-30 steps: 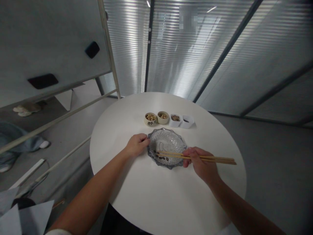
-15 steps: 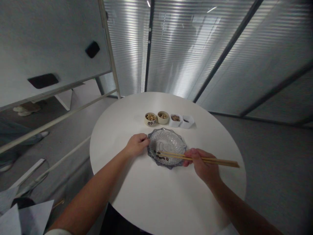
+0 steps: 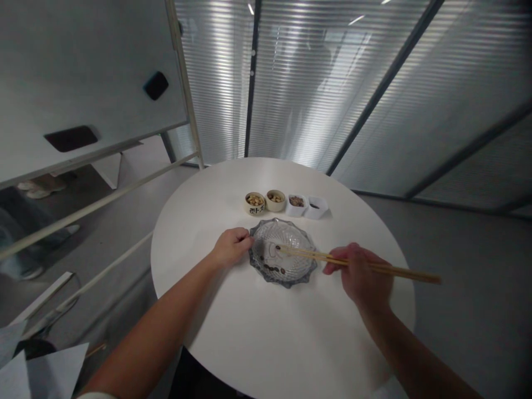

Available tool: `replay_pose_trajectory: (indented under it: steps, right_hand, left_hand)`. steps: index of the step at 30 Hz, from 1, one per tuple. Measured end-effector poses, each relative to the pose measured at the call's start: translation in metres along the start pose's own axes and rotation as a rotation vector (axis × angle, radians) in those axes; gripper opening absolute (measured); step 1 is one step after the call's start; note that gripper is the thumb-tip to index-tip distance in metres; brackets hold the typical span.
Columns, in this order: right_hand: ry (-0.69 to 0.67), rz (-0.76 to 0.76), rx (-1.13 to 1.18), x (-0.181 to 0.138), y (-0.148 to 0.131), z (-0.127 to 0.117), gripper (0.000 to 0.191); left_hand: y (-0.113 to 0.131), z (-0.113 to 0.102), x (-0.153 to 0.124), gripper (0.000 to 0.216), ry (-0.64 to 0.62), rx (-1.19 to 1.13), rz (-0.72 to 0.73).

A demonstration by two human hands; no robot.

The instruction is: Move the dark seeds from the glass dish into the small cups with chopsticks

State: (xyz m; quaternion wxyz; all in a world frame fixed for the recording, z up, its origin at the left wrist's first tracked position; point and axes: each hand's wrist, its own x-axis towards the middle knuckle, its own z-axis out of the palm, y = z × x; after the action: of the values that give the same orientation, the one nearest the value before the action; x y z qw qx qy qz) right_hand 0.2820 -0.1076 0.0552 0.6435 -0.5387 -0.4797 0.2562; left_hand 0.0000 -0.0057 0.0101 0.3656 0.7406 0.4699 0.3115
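Observation:
A clear glass bowl (image 3: 299, 233) with a scalloped rim sits in front of me on the round white table. At its left edge, my left hand (image 3: 233, 245) is closed with thumb and fingers on the rim. My right hand (image 3: 363, 275) grips a pair of wooden chopsticks (image 3: 397, 271) from the right, their thin ends over the bowl. A single dark bean (image 3: 277, 247) is at the chopstick tips; whether it is lifted I cannot tell. Several more dark beans (image 3: 272, 269) lie low in the bowl's left and near side.
Behind the bowl stand two cream round cups (image 3: 255, 209) of pale nuts or beans, a white dish (image 3: 296, 211) of brownish bits and another white dish (image 3: 318, 213) with a few dark pieces. A whiteboard frame (image 3: 193, 119) stands left; a person's legs show beyond it.
My right hand and the chopsticks have moved right. The tips, with one dark bean at them, are now nearer the bowl's middle, away from the other beans. My left hand stays put.

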Motion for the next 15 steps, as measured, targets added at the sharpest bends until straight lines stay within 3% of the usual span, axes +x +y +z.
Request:
replay_pose_trajectory:
  steps: [5,10,15]
  right_hand:
    - [0.249,-0.093,0.0,0.059,-0.006,-0.021,0.039]
    - [0.322,-0.086,-0.04,0.12,0.017,-0.033,0.036]
    - [0.344,0.028,0.054,0.14,0.041,-0.029,0.035]
  left_hand:
    - [-0.001,0.0,0.0,0.032,0.007,0.01,0.002]
    - [-0.003,0.0,0.0,0.031,0.016,0.006,0.017]
    - [-0.005,0.001,0.0,0.033,0.011,-0.002,0.009]
